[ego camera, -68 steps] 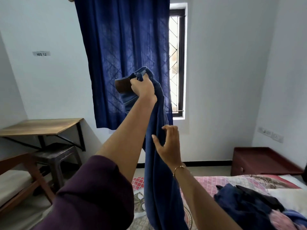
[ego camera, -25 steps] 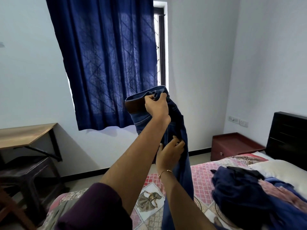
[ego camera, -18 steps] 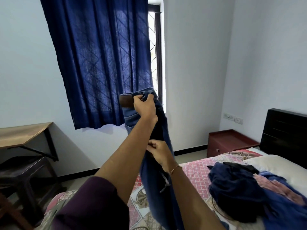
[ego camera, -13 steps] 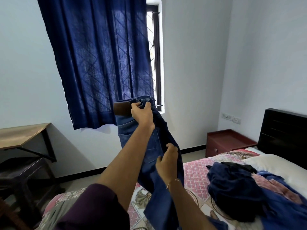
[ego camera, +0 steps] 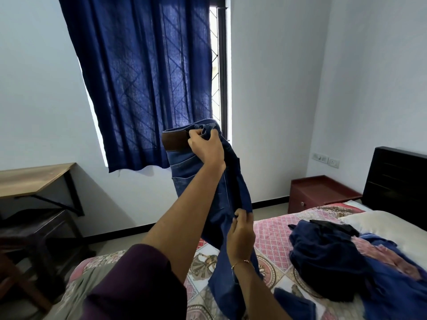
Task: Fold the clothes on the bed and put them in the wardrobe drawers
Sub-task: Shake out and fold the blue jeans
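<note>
**Jeans held aloft over the bed, legs not yet aligned**

The left hand (ego camera: 206,147) is closed round the bunched waistband of a pair of blue jeans (ego camera: 227,195), holding them high in front of the curtain (ego camera: 147,79). Lower down, the right hand (ego camera: 241,234) pinches an edge of the denim with its fingertips. The jeans hang from those two grips, their lower part trailing over the near edge of the bed (ego camera: 272,241). A heap of unfolded clothes (ego camera: 328,257) lies toward the bed's right edge, just short of the pillow (ego camera: 388,229).

What could go wrong: the right hand's hold looks light — a pinch on a seam, not a full grasp — so a sharp shake could pull the cloth free and leave the legs twisted. The waistband is gathered in a fist rather than spread, which is likely to give a crooked fold unless it is flattened first. The trailing legs may also drag across the quilt and catch the dark scrap of cloth (ego camera: 293,303) near the bottom of the view.

Hidden or unclear: the hems of the jeans are cut off by the frame and by both forearms. The wardrobe and its drawers are nowhere in view. How many garments make up the heap cannot be told — dark blue, black and pink fabrics overlap. Whether the brown patch (ego camera: 174,140) at the waistband is a label or a belt is uncertain.
</note>
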The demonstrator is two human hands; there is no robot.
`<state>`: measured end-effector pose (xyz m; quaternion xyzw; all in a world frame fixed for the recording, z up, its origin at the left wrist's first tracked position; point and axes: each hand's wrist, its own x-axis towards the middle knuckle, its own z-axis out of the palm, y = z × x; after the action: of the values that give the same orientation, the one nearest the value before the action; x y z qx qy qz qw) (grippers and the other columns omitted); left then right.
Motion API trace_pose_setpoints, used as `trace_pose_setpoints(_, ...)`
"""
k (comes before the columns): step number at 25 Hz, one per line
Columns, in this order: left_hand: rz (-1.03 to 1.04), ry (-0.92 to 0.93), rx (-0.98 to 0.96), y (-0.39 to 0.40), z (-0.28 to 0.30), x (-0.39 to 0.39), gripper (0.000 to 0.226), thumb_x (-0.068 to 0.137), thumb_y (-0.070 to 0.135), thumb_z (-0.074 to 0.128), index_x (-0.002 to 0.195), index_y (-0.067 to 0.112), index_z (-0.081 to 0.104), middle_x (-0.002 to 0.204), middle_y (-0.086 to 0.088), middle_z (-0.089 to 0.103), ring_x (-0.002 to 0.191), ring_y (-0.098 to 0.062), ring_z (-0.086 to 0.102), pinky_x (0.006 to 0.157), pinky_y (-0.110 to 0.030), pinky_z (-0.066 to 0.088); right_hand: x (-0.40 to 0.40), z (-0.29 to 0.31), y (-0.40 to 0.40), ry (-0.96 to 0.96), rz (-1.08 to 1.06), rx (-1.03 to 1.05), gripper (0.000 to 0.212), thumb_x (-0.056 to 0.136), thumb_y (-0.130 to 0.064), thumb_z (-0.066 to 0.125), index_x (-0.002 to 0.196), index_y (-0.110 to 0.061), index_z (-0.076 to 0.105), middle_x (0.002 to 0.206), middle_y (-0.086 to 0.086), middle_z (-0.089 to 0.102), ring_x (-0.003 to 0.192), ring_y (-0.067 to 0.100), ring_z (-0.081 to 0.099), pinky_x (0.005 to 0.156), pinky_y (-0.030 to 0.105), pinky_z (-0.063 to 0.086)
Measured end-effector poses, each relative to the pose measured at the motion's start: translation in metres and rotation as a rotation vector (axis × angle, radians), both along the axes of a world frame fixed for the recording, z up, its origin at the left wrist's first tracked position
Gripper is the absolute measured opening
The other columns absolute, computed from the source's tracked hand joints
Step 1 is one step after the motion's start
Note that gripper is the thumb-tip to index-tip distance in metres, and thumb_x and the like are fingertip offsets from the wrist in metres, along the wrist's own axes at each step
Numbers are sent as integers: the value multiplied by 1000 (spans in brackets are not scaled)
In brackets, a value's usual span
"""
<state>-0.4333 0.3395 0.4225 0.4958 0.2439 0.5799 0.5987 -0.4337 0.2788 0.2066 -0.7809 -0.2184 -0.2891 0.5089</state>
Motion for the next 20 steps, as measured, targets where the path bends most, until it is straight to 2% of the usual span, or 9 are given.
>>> trace_pose_setpoints(3, 10, 11, 58, -6, 5, -3, 14, 87, 6, 58, 91, 9, 45, 110, -14, 50, 79, -14, 48, 65, -20, 44, 30, 19, -13, 199, -15, 63, 17, 77, 13, 55, 81, -2, 61, 87, 12, 49, 69, 27, 46, 62, 32, 36)
trace_pose_setpoints(5, -9, 11, 90, -12, 8, -1, 14, 87, 6, 58, 92, 9, 44, 106, -11, 48, 80, -14, 48, 67, -21, 44, 46, 28, -15, 221, 2, 32, 20, 78, 11, 58, 95, 5, 67, 99, 20, 52, 83, 38, 52, 65, 35, 40)
trace_pose_setpoints(6, -18, 12, 105, -16, 9, 0, 15, 87, 6, 58, 91, 9, 44, 105, -10, 47, 79, -13, 48, 68, -22, 44, 49, 31, -14, 246, 9, 3, 23, 81, 6, 61, 104, 7, 63, 108, 23, 49, 91, 40, 52, 70, 37, 43)
trace_pose_setpoints(7, -25, 10, 118, -21, 12, 2, 15, 87, 6, 57, 91, 10, 44, 103, -9, 46, 76, -12, 47, 68, -22, 44, 48, 35, -13, 294, 13, 1, 28, 82, -1, 65, 109, 7, 59, 115, 24, 45, 94, 40, 53, 75, 37, 45)
trace_pose_setpoints(9, -38, -9, 142, -29, 17, 6, 15, 87, 6, 57, 89, 11, 43, 103, -8, 47, 74, -9, 46, 66, -20, 44, 44, 32, -13, 381, 4, 61, 38, 80, -10, 71, 109, 7, 53, 118, 24, 41, 93, 41, 54, 75, 38, 47)
trace_pose_setpoints(14, -86, -77, 174, -41, 35, 16, 18, 86, 7, 58, 83, 17, 44, 106, -14, 52, 81, -15, 51, 73, -26, 49, 58, 32, -18, 421, -61, 119, 41, 85, -16, 66, 110, 12, 49, 116, 27, 40, 91, 45, 54, 67, 43, 47)
trace_pose_setpoints(17, -92, -117, 211, -44, 53, 20, 24, 86, 8, 58, 77, 23, 42, 108, -19, 54, 80, -17, 51, 69, -27, 48, 82, 59, -17, 392, -40, 28, 53, 86, -22, 65, 121, 11, 43, 124, 25, 38, 99, 43, 54, 76, 44, 48)
trace_pose_setpoints(20, -99, -178, 248, -48, 80, 25, 25, 86, 9, 59, 77, 23, 41, 108, -23, 54, 78, -17, 49, 68, -26, 45, 113, 104, -16, 355, -96, 51, 51, 86, -20, 64, 119, 12, 42, 128, 27, 38, 106, 44, 51, 84, 45, 45)
